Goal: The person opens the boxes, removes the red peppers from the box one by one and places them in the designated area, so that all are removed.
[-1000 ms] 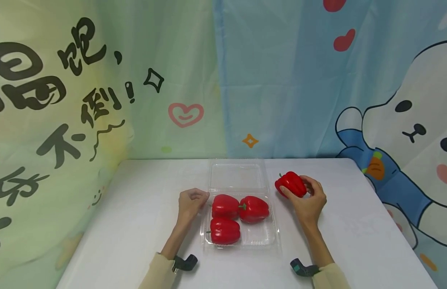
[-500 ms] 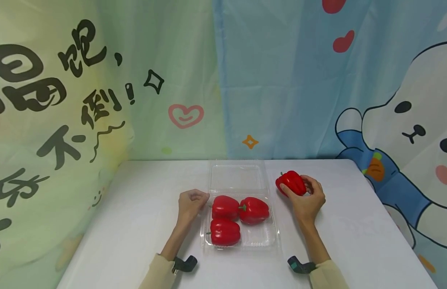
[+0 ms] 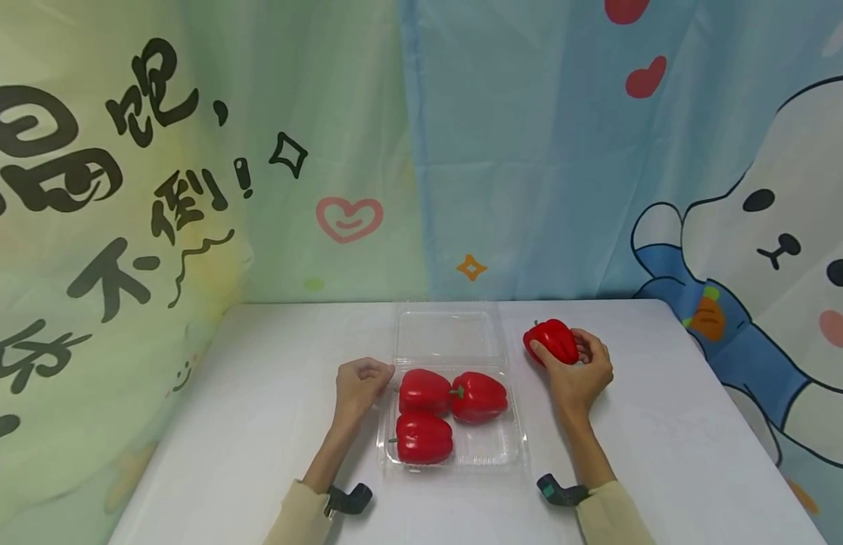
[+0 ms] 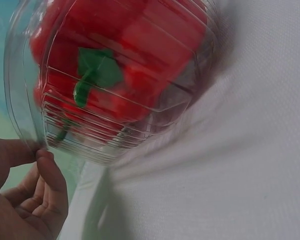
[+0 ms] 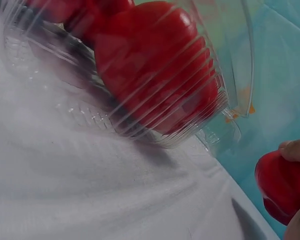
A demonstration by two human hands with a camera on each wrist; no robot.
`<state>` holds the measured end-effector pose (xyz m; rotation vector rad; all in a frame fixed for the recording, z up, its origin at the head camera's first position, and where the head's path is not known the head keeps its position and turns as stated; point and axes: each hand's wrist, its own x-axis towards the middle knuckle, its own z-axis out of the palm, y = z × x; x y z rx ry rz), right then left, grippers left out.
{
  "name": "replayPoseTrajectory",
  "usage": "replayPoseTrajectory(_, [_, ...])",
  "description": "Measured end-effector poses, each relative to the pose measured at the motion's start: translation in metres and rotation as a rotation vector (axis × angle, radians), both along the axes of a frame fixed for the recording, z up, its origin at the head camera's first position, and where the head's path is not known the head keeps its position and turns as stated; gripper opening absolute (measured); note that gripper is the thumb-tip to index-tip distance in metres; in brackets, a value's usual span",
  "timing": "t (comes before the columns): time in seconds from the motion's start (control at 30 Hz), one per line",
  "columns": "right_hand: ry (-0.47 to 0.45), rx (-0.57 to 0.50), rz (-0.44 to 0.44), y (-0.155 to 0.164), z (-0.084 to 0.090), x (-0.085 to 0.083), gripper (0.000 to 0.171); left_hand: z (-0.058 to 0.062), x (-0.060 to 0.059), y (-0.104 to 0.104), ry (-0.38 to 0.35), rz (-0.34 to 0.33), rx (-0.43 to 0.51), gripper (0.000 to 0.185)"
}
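A clear plastic clamshell box (image 3: 493, 450) lies open mid-table with its lid (image 3: 449, 334) folded back. Three red bell peppers (image 3: 424, 437) lie in it. My left hand (image 3: 359, 384) rests at the box's left rim, fingers curled, fingertips (image 4: 49, 162) touching the rim (image 4: 25, 131). My right hand (image 3: 577, 372) grips a fourth red pepper (image 3: 552, 341) on the table just right of the lid; the right wrist view shows that pepper (image 5: 282, 186) beside the packed box (image 5: 155, 90).
The white table (image 3: 258, 393) is backed by cartoon-print curtains (image 3: 530, 151) on the far and left sides. A bare corner of the box sits at its front right.
My right hand with the pepper has drifted slightly to the right and back. The left hand and box have stayed put.
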<state>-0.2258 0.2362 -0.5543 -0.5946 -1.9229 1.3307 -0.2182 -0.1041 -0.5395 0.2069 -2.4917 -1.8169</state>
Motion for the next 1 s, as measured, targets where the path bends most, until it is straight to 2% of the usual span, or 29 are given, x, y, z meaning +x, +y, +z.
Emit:
replayPoseTrajectory(0.43, [0.022,-0.068,-0.038,-0.005,-0.012,-0.015,0.064,-0.006,0.002,-0.002,-0.005,0.001,-0.007,0.016])
replayPoseTrajectory(0.67, [0.031,-0.091,-0.063,-0.009,-0.013,-0.021,0.066,-0.003,0.001,-0.001,0.017,-0.003,-0.013,0.016])
replayPoseTrajectory(1.0, [0.022,-0.115,-0.086,-0.009,-0.019,-0.028,0.066,0.000,0.000,0.000,0.009,-0.001,-0.007,0.015])
